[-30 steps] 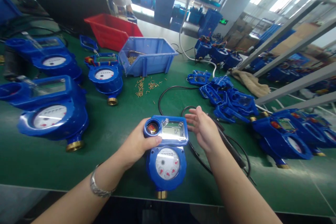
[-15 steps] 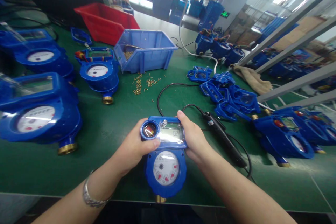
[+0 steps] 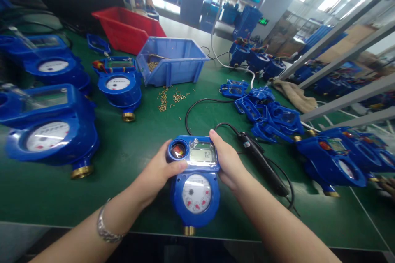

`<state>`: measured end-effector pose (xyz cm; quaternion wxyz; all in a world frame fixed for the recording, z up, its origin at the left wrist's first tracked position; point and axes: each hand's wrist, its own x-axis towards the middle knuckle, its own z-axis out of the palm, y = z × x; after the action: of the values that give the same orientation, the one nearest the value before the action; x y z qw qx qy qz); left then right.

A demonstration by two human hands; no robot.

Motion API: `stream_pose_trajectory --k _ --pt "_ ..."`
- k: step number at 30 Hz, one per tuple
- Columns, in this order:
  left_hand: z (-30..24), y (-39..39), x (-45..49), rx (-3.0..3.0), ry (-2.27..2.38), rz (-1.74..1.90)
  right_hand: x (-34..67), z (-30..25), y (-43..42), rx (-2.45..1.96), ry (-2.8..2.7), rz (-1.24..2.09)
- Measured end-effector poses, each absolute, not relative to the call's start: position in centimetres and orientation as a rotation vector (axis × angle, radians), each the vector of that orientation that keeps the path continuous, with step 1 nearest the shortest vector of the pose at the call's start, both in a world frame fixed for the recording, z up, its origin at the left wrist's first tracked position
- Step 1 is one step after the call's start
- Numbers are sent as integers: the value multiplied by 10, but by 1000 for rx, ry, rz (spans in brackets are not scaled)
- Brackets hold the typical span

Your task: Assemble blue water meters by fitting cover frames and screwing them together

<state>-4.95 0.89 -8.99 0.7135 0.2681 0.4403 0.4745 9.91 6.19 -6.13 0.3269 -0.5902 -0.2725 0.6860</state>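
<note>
A blue water meter (image 3: 195,181) with a white dial and a small LCD reading 02 lies on the green table (image 3: 129,152) near its front edge. My left hand (image 3: 160,170) grips the meter's left side, thumb beside the round socket at its top left. My right hand (image 3: 225,160) grips its right side, fingers over the top right corner. A black electric screwdriver (image 3: 262,164) with a cable lies just right of my right hand.
More blue meters (image 3: 49,127) stand at the left and right (image 3: 333,160). A blue bin (image 3: 171,63) holding brass screws and a red bin (image 3: 129,28) sit behind. Loose screws (image 3: 169,98) and a pile of blue covers (image 3: 268,111) lie mid-table.
My right hand, which was open above the table to the meter's right, has closed on the meter's right side. The left hand has kept its hold. The view shifted slightly.
</note>
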Motion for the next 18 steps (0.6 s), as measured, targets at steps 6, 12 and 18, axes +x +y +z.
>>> stream_pose_trajectory --k 6,12,18 --pt "-75 14 -56 687 862 931 107 -51 62 -1445 -798 1956" --pt "-43 19 -75 1471 1156 982 141 -12 63 -1091 -1732 1670" --pt "-68 17 -86 2398 1142 1075 150 -20 42 -984 -2430 713"
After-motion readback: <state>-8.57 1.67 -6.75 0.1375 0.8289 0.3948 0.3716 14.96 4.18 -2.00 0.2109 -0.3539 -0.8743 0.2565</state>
